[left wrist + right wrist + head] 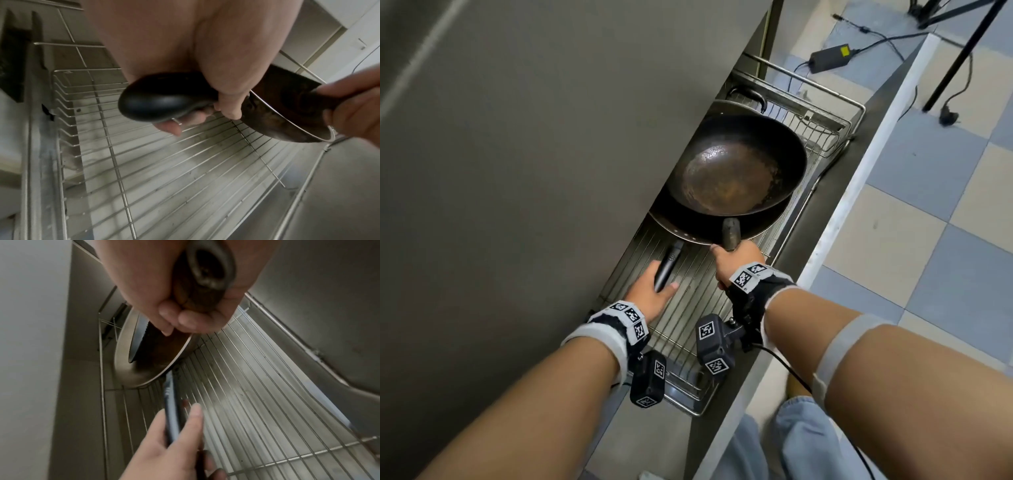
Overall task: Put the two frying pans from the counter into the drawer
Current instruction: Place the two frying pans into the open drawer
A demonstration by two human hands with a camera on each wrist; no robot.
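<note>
Two dark frying pans sit nested over the wire rack of the pulled-out drawer. The upper pan, browned inside, lies in the lower pan. My right hand grips the upper pan's stubby handle, whose hollow end shows in the right wrist view. My left hand curls round the lower pan's long black handle, seen close in the left wrist view. The lower pan's bottom touches or hovers just above the rack; I cannot tell which.
The grey counter top overhangs the drawer on the left. The drawer's front panel runs along the right. A wire divider stands at the far end. On the tiled floor lie a power adapter, cables and tripod legs.
</note>
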